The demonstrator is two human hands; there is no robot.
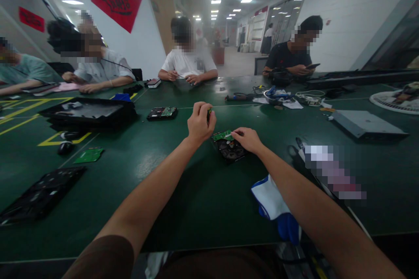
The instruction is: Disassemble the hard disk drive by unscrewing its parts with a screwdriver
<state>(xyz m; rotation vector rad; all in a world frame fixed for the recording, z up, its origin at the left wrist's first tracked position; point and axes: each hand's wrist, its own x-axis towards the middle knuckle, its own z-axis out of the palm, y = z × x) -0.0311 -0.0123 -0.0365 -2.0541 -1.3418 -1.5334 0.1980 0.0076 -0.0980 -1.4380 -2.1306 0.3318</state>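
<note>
A hard drive (229, 150) lies on the green table in front of me, its black underside and green circuit board (222, 135) facing up. My right hand (247, 138) is closed at the drive's upper right, its fingertips on the end of the circuit board. Just above and left of the drive, my left hand (200, 123) is raised and curled round a small dark thing (209, 115) with a yellow-green spot. Most of that thing is hidden by the fingers, so its kind cannot be made out.
Another hard drive (162, 113) lies farther left. A loose green circuit board (89, 155), a computer mouse (65, 148) and black trays (88, 111) are on the left. A white-and-blue glove (271, 198) lies near my right forearm; a grey metal box (366, 124) stands right. Several people sit opposite.
</note>
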